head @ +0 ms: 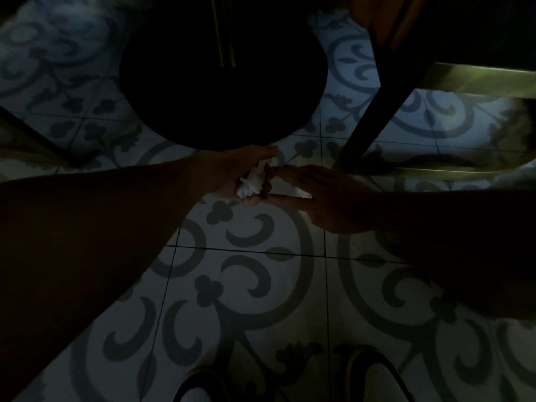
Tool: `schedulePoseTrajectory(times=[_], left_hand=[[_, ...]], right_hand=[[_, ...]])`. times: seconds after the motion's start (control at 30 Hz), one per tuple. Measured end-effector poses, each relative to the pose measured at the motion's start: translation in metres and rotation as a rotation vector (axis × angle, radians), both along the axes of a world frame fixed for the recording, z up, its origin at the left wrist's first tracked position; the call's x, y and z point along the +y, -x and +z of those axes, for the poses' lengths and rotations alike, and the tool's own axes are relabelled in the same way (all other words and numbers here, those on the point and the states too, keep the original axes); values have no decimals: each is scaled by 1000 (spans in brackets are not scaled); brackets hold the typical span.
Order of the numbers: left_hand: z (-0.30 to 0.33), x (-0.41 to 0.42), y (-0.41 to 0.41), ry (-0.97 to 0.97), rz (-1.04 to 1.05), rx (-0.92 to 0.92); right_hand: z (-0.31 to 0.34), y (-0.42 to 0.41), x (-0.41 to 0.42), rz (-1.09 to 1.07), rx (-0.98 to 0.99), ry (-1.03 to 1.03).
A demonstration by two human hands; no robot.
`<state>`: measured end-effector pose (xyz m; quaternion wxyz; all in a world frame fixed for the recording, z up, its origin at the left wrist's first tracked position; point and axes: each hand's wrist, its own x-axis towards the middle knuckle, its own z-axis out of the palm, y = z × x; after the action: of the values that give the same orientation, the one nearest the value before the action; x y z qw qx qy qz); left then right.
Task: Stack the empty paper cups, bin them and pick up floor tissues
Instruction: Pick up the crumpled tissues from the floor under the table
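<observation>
The scene is dim, low over a patterned tile floor. My left hand (235, 172) is curled around a crumpled white tissue (251, 185), held just above the floor. My right hand (322, 195) reaches in from the right with fingers extended, and its fingertips touch a flat white tissue piece (293, 190) right beside the crumpled wad. Whether that piece is pinched or just touched is hard to tell in the dark. No paper cups are in view.
A round black table base (220, 91) with its pole stands just beyond my hands. Dark chair legs (365, 117) with a brass-coloured rail (475, 79) rise at the right. My two shoes (374, 378) show at the bottom edge.
</observation>
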<state>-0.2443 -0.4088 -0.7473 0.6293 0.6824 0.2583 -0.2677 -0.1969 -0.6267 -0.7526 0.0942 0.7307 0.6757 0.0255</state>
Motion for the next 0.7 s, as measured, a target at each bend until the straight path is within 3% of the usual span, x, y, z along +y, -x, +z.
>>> schedulePoseTrajectory(times=[0.13, 0.43, 0.7], left_hand=[[1, 4, -2, 92, 16, 132], [-10, 6, -8, -23, 31, 54], [-16, 9, -10, -41, 10, 60]], right_hand=[[-6, -9, -11, -60, 28, 98], [-20, -19, -21, -368, 98, 346], [-31, -16, -13, -426, 263, 508]])
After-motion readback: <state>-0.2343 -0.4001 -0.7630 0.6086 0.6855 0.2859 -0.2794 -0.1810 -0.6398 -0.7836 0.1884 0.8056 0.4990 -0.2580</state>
